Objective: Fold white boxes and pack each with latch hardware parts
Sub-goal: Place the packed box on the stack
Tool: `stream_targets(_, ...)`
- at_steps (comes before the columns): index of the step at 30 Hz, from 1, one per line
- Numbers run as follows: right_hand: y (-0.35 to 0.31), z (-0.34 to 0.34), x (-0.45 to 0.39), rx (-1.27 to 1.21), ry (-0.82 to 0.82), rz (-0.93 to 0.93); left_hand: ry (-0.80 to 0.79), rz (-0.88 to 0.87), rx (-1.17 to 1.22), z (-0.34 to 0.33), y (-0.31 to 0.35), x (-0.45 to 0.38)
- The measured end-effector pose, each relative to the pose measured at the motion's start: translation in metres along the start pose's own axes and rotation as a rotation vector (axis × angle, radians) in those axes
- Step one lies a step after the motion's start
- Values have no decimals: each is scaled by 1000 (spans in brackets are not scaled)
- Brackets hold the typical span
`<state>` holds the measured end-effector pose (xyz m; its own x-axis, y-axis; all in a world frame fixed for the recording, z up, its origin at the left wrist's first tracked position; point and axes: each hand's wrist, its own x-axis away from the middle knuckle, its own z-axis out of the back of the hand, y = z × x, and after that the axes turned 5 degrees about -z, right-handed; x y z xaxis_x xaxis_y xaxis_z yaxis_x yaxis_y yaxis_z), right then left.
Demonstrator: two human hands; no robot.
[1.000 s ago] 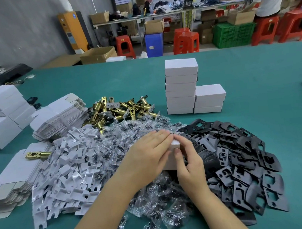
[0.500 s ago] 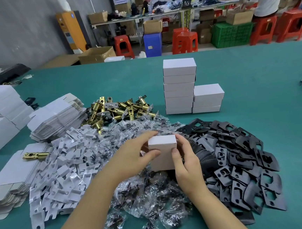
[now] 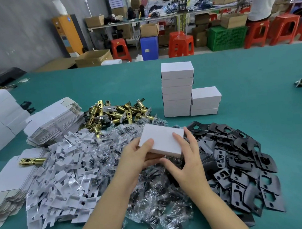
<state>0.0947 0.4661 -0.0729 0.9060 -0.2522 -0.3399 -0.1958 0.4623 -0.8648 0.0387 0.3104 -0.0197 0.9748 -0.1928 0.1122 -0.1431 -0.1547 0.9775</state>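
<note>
Fingers of both hands — left hand (image 3: pixel 137 156), right hand (image 3: pixel 187 163) — curl round a closed white box (image 3: pixel 160 140), held tilted above the bagged screws (image 3: pixel 148 193), near the stacked boxes (image 3: pixel 178 89).

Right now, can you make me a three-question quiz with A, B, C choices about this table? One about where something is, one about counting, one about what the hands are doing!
1. Where is the pile of black plates?
A. right of the hands
B. on the boxes
C. under the table

2. How many boxes are in the short stack beside the tall stack?
A. one
B. two
C. six

3. What is happening with the white box?
A. it lies alone on the table
B. both hands hold it
C. it is torn open

Answers: 1 A, the plates spread right of the right hand. 2 B, two boxes sit there. 3 B, the left hand and the right hand both have a grip on it, and it looks closed.
</note>
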Motion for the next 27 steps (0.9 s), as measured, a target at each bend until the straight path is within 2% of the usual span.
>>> stream_targets(6,4,35,-9,83,-88,-125,-189,-98,-199,-15,-3,2)
stream_targets(8,4,48,-12,22,-89,-219,-245,-172,-423,-13,-3,-10)
stream_targets(9,5,57,-15,-14,-83,-267,-212,-250,-556,-9,-3,-22)
stream_targets(12,7,91,-28,-69,-69,-312,33,-468,-1060,14,-5,-70)
stream_targets(13,8,107,-36,-59,-81,-303,59,-455,-1252,22,-8,-84)
stream_targets(15,14,137,-59,37,-97,-282,21,-318,-1522,37,-23,-105)
stream_targets(18,28,172,-108,170,-94,-292,-6,-266,-1595,43,-40,-116)
stream_targets(21,48,193,-158,131,-88,-358,3,-300,-1574,43,-47,-117)
stream_targets(27,72,200,-232,194,-244,-459,-72,-307,-1566,45,-52,-119)
